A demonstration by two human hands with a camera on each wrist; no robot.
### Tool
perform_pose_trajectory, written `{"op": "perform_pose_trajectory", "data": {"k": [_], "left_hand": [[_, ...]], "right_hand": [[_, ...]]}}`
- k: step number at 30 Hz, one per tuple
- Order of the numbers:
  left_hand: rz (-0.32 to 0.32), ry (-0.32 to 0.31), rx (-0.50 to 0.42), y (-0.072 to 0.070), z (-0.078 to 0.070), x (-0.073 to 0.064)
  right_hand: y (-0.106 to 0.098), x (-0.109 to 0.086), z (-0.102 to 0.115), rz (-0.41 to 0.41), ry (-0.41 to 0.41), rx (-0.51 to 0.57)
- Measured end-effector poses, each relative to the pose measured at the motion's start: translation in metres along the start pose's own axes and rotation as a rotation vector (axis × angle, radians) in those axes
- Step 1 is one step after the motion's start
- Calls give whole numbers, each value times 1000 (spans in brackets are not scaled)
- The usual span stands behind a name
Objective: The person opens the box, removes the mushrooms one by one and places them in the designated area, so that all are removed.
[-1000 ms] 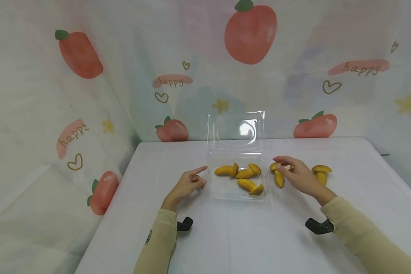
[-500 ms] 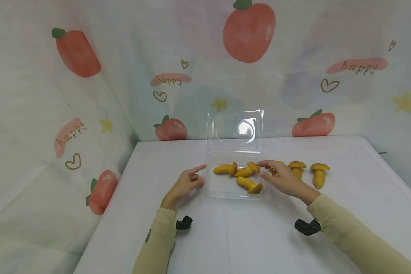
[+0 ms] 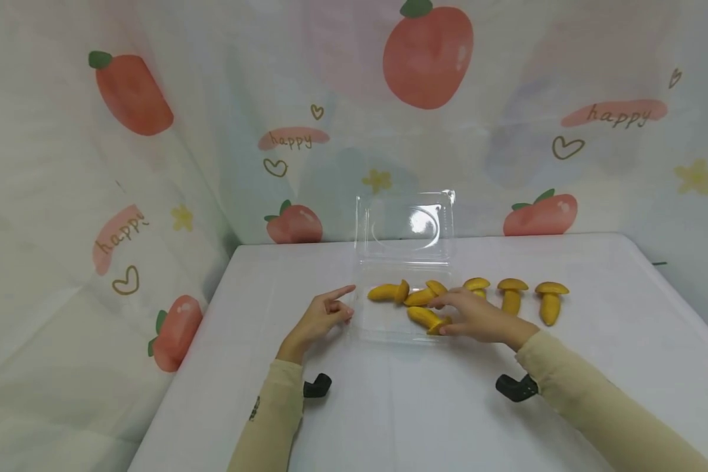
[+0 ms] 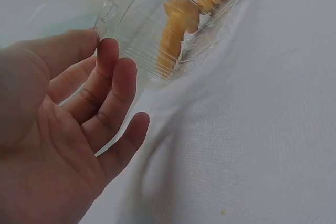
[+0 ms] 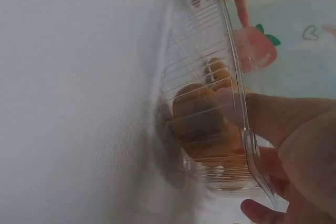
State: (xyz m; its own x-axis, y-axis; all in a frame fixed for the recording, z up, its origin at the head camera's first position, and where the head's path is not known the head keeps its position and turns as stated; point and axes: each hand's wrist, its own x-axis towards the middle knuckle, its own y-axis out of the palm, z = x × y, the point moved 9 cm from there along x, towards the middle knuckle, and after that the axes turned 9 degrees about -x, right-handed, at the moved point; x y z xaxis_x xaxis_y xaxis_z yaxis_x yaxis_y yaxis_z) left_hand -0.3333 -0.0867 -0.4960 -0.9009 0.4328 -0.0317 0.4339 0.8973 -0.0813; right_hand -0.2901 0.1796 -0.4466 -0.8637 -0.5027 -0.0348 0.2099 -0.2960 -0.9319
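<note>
A clear plastic clamshell box [image 3: 377,328] stands with its lid raised and three yellow mushrooms inside. My left hand [image 3: 321,321] is at its left side; in the left wrist view, thumb and fingertips pinch the rim near a corner. My right hand [image 3: 480,318] reaches over the right rim, with thumb and index finger around the cap of the front mushroom [image 3: 425,318]. The right wrist view shows the thumb inside the box against that mushroom, the fingers partly hidden. Behind it lie the left mushroom [image 3: 383,292] and the back right mushroom [image 3: 420,297].
Three more mushrooms lie in a row right of the box: a near one [image 3: 476,283] partly behind my right hand, a middle one [image 3: 511,298] and a far one [image 3: 550,305]. A printed cloth [image 3: 342,78] hangs behind the white table [image 3: 366,406].
My right hand has moved left from over the mushrooms outside, across the box's right rim, to the front mushroom. The left hand stays at the box's left side.
</note>
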Motion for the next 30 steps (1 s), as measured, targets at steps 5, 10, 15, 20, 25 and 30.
{"op": "perform_pose_trajectory", "data": {"k": [5, 10, 15, 20, 25, 30], "left_hand": [[6, 10, -10, 0, 2, 1], [3, -6, -16, 2, 4, 1], [18, -22, 1, 7, 4, -1], [11, -9, 18, 7, 1, 0], [4, 3, 31, 5, 0, 1], [9, 7, 34, 4, -1, 1]], "right_hand": [[1, 5, 6, 33, -13, -61], [5, 6, 8, 78, 0, -49], [5, 5, 2, 84, -3, 49], [-9, 7, -1, 38, -6, 130], [-24, 7, 2, -20, 5, 143], [-33, 8, -1, -104, 56, 127]]}}
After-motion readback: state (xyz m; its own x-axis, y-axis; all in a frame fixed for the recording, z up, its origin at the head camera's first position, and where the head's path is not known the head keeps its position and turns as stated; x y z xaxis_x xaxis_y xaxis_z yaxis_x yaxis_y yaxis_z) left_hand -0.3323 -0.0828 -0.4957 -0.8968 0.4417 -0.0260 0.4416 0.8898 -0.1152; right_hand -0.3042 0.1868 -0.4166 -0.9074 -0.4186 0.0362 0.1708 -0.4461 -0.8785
